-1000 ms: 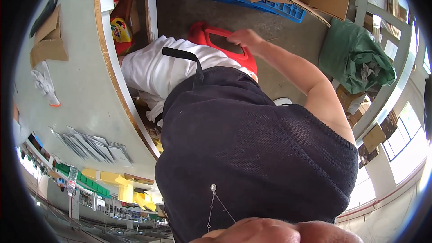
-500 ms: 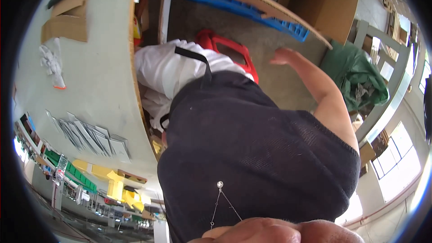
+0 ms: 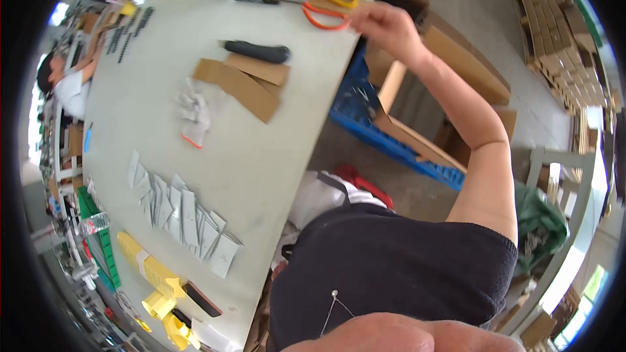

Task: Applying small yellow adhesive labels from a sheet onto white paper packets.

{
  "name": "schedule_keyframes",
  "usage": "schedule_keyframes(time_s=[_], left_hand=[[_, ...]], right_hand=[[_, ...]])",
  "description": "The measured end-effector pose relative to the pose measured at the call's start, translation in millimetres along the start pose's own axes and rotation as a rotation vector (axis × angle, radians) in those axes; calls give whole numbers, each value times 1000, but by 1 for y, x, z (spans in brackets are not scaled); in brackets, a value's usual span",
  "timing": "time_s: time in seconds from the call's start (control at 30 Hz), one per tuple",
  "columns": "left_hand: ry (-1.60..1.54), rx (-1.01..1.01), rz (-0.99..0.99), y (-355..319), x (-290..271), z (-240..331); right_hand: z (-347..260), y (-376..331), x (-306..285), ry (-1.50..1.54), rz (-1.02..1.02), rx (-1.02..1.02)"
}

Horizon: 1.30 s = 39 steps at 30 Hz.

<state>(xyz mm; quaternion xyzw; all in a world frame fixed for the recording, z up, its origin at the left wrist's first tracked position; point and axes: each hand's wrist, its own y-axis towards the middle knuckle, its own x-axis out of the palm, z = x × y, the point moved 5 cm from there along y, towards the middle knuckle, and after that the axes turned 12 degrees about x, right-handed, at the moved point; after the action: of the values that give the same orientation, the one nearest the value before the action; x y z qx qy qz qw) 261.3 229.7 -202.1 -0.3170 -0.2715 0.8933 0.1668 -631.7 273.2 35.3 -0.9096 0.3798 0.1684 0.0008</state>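
Observation:
My right arm stretches forward over the table's right edge. At the far end, my right hand has its fingers bent together against the handle loops of a pair of scissors, one loop yellow and one orange-red. The scissors' blades point left, over a strip of cardboard. A black-handled tool lies beside their tips. My left hand does not show; my dark top and the table edge hide that side. Nearer on the table are a dark-handled cutter, brown cardboard pieces and a white glove with an orange cuff.
A row of flat grey-white packets spreads over the near table. Yellow pieces lie at the near left. Right of the table stand a blue crate and open cardboard boxes. Another person works at the far left.
My right hand has moved from above the floor, right of the table, forward to the scissors. The view has shifted, bringing the far table and the other person into sight.

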Motion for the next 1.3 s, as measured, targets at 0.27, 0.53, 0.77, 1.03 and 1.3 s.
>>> schedule_keyframes(time_s=[0.27,0.53,0.77,1.03,1.3], left_hand=[[-316,-5,84,56,120,-4],[-268,-8,276,-22,178,43],[-460,114,286,-47,159,161],[-222,881,86,-74,139,339],[228,1519,682,-121,133,462]], right_hand=[[-43,275,34,-676,455,-215],[-28,370,108,-886,265,-100],[-6,357,42,-801,477,-271],[-186,137,96,-399,98,-770],[-254,-144,223,-256,-823,-951]])
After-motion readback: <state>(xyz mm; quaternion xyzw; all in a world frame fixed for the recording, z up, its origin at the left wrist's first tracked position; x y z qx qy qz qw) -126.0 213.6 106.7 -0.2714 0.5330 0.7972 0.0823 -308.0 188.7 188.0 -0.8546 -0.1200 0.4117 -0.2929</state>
